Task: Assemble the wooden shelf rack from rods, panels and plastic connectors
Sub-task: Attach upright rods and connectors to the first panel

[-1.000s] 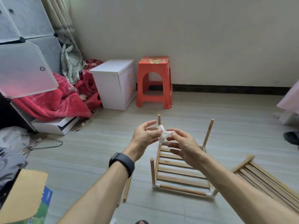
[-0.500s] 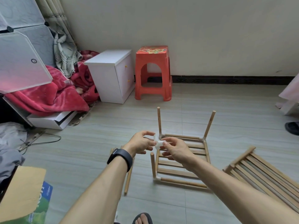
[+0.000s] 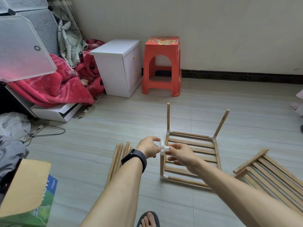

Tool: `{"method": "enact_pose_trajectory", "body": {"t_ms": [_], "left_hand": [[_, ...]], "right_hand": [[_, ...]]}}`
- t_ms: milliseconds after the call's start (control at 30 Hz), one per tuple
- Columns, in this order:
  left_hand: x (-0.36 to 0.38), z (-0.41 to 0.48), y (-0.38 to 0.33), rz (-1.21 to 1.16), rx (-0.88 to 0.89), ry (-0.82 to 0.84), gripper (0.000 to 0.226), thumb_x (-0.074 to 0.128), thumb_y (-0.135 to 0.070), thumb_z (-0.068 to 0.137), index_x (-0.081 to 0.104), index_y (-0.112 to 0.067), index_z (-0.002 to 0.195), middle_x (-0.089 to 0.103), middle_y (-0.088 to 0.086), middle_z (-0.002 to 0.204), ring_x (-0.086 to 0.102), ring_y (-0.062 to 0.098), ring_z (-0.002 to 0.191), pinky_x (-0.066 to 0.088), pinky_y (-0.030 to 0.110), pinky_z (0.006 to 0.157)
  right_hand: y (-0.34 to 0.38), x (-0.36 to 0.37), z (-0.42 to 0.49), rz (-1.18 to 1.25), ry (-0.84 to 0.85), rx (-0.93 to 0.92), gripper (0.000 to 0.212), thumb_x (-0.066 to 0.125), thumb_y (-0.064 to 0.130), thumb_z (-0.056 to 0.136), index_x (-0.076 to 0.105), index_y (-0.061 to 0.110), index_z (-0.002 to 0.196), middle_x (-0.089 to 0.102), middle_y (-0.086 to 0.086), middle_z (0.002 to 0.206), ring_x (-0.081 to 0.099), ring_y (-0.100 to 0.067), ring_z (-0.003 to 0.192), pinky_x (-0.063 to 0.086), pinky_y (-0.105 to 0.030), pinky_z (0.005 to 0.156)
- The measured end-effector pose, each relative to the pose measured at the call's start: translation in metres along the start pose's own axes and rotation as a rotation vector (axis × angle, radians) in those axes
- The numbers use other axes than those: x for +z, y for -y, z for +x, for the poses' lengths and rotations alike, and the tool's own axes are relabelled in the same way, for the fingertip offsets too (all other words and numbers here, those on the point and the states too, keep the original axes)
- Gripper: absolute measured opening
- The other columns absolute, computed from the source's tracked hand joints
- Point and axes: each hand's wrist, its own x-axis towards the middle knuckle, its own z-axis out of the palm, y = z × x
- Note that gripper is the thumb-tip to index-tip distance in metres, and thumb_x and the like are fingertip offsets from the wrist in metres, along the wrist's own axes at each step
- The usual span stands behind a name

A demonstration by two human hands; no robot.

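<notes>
White plastic at the centre of the frame: a multi-armed connector (image 3: 164, 149) sits between both hands, right at the top end of the near-left upright rod (image 3: 162, 166). Whether it is seated on that rod I can't tell. The left hand (image 3: 149, 147), black wristband (image 3: 134, 157) on the wrist, pinches the connector's left side with curled fingers. The right hand (image 3: 182, 154) pinches the arm that points right, thumb on top.

Below them, the slatted shelf panel (image 3: 193, 145) lies flat on the grey floor (image 3: 98, 128), white corner joints at its ends. Two back rods stand up from it, one straight (image 3: 168, 117), one leaning right (image 3: 221, 123).

Left of the panel, a bundle of loose rods (image 3: 117, 161) lies on the floor, partly behind the left forearm. At the lower right, a second slatted panel (image 3: 275, 177) lies apart from the first.

At upper centre, an orange-red stool (image 3: 162, 66) stands just beside a white cabinet (image 3: 118, 68), against the wall.
</notes>
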Motion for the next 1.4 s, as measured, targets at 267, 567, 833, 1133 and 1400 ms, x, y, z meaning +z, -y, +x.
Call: {"method": "enact_pose_trajectory", "body": {"t_ms": [267, 567, 833, 1133, 1400], "left_hand": [[0.002, 0.003, 0.009, -0.056, -0.001, 0.020, 0.049, 0.061, -0.029, 0.101, 0.047, -0.037, 0.147, 0.066, -0.009, 0.105, 0.072, 0.011, 0.091, 0.059, 0.037, 0.087], [0.007, 0.003, 0.008, 0.004, 0.000, 0.059, 0.052, 0.060, -0.036, 0.101, 0.042, -0.039, 0.150, 0.066, 0.000, 0.124, 0.072, 0.015, 0.094, 0.055, 0.027, 0.072], [0.009, 0.005, 0.008, 0.010, -0.052, 0.079, 0.049, 0.064, -0.034, 0.099, 0.046, -0.032, 0.144, 0.067, 0.004, 0.123, 0.072, 0.016, 0.093, 0.052, 0.024, 0.063], [0.007, 0.001, 0.006, -0.019, -0.083, 0.118, 0.056, 0.062, -0.035, 0.100, 0.041, -0.037, 0.151, 0.064, 0.002, 0.134, 0.070, 0.015, 0.099, 0.046, 0.023, 0.063], [0.005, 0.000, 0.002, -0.016, -0.108, 0.182, 0.056, 0.060, -0.029, 0.102, 0.039, -0.035, 0.153, 0.062, 0.004, 0.138, 0.069, 0.019, 0.108, 0.048, 0.033, 0.093]], "right_hand": [[-0.004, 0.005, -0.001, -0.006, -0.017, -0.044, 0.015, 0.048, 0.020, 0.108, 0.059, 0.015, 0.117, 0.076, -0.004, 0.101, 0.070, -0.016, 0.072, 0.049, -0.025, 0.062], [-0.012, 0.001, 0.001, -0.149, -0.033, -0.041, 0.015, 0.050, 0.026, 0.107, 0.059, 0.022, 0.118, 0.075, -0.003, 0.102, 0.071, -0.013, 0.071, 0.047, -0.023, 0.056], [-0.016, 0.001, 0.005, -0.217, -0.038, -0.047, 0.025, 0.051, 0.027, 0.106, 0.060, 0.018, 0.128, 0.075, -0.001, 0.100, 0.071, -0.011, 0.069, 0.046, -0.019, 0.052], [-0.015, 0.001, 0.006, -0.278, -0.050, -0.045, 0.021, 0.053, 0.030, 0.106, 0.060, 0.018, 0.122, 0.076, 0.004, 0.093, 0.073, -0.011, 0.068, 0.044, -0.013, 0.046], [-0.013, 0.001, 0.003, -0.309, -0.042, -0.034, 0.018, 0.054, 0.030, 0.105, 0.060, 0.018, 0.118, 0.077, 0.005, 0.090, 0.074, -0.011, 0.070, 0.044, -0.015, 0.048]]}}
